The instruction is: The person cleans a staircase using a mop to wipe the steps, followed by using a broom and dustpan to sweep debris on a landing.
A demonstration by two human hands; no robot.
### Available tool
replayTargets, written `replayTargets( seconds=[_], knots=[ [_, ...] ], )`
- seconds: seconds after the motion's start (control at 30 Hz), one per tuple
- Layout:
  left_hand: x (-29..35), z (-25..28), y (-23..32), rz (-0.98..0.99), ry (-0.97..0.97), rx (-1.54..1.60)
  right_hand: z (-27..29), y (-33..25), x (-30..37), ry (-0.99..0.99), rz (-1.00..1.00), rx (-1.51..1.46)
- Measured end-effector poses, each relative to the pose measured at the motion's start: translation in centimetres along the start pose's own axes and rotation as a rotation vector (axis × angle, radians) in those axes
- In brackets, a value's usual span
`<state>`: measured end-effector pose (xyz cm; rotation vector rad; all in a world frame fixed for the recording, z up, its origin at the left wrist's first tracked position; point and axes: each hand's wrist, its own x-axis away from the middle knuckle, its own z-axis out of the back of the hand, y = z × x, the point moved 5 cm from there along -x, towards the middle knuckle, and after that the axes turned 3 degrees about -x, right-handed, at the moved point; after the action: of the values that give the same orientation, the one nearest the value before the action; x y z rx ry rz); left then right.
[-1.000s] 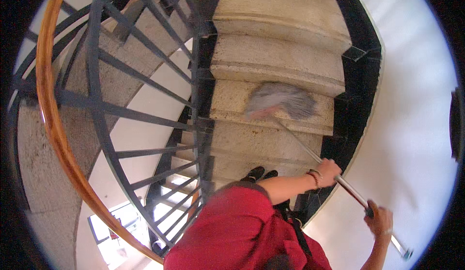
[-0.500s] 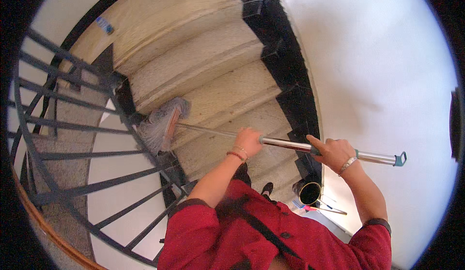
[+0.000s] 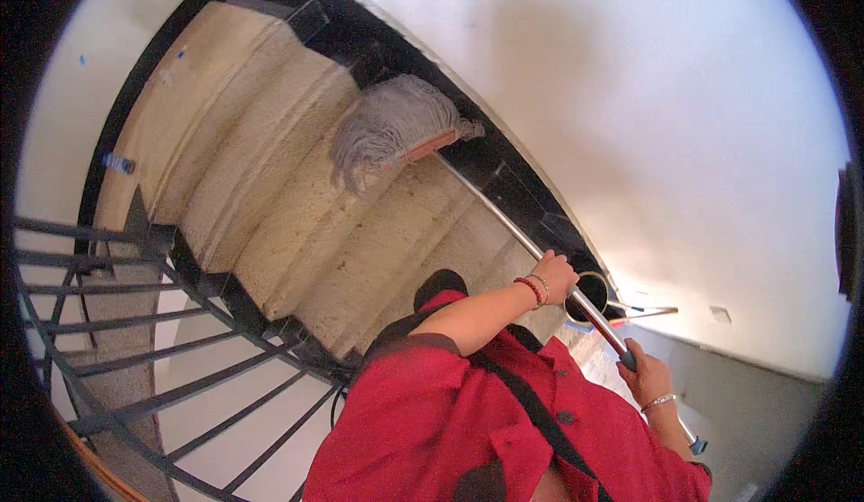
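Observation:
A string mop (image 3: 396, 120) with grey strands and a brownish-red clamp lies on a stone stair tread, its strands against the black skirting at the wall side. From the clamp its metal handle slants down to the right toward me. My left hand (image 3: 556, 275) is closed around the middle of that handle. Lower down, near the end with the blue-green cap, my right hand (image 3: 646, 376) grips the handle too. Bracelets show on both wrists.
Curved stone stairs (image 3: 297, 223) rise ahead. A black metal railing (image 3: 180, 358) bounds the left side, a white wall (image 3: 684, 142) the right. A bucket (image 3: 589, 293) stands by the wall near my right hand. A plastic bottle (image 3: 119, 163) lies on an upper step.
The mop head has swept from the railing side across to the wall side and farther up. Both hands have shifted right and lower with the handle, and my view has turned.

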<state>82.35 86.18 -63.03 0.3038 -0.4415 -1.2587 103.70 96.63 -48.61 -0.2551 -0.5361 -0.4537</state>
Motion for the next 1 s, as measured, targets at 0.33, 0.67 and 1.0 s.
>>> replayTargets(
  seconds=[0.33,0.67,1.0],
  knots=[
    [-7.6,-11.0,8.0,-0.052,-0.321,0.041,-3.8,10.1,2.0,-0.155,-0.059,-0.002],
    [-7.2,-5.0,-5.5,0.207,0.079,0.012,-0.3,2.1,-11.4,-0.081,0.065,0.232],
    [4.9,2.9,-3.4,0.473,0.659,0.392,15.8,-12.1,-6.4,0.206,0.556,0.941]
  ],
)
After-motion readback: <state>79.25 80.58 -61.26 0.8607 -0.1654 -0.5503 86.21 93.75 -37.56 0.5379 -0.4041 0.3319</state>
